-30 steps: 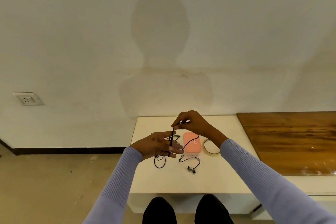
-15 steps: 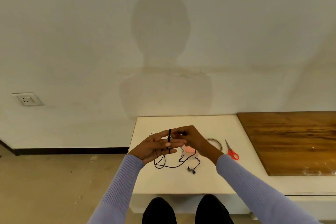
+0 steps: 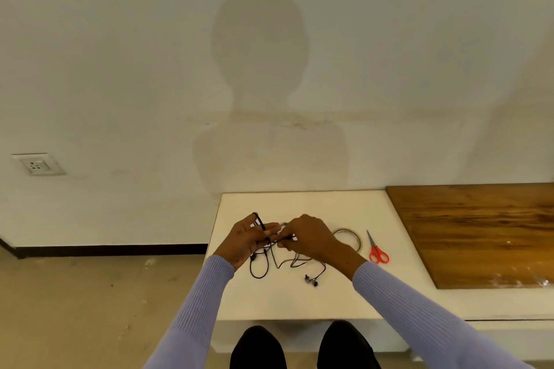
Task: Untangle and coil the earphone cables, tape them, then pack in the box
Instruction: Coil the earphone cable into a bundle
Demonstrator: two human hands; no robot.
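Overall, a pale plastered wall fills the upper field, matt and faintly stained, with a white socket plate set low at the left. Below it lies a speckled tan floor edged by a dark skirting strip.

A white bench, smooth and flat with a squared front edge, stands against the wall. Butting its right side is a brown wooden board, glossy, with strong horizontal grain.

Both forearms reach in from below in ribbed lilac knit sleeves. The left hand is held over the bench's left part, palm turned inward, fingers curled and closed around several black strands of the earphone cable. The right hand sits just beside it, knuckles up, thumb and fingertips pinched together on a strand of the same cable; the two hands nearly touch.

The cable is thin, black and round in section. One loop stands above the left hand, other loops hang beneath both hands onto the bench, and the run ends at small dark earbuds lying on the surface near the front.

A thin ring of clear tape lies flat to the right of the right hand, partly hidden by the wrist. Red-handled scissors with short metal blades lie just beside the ring, closed, blades pointing to the wall.
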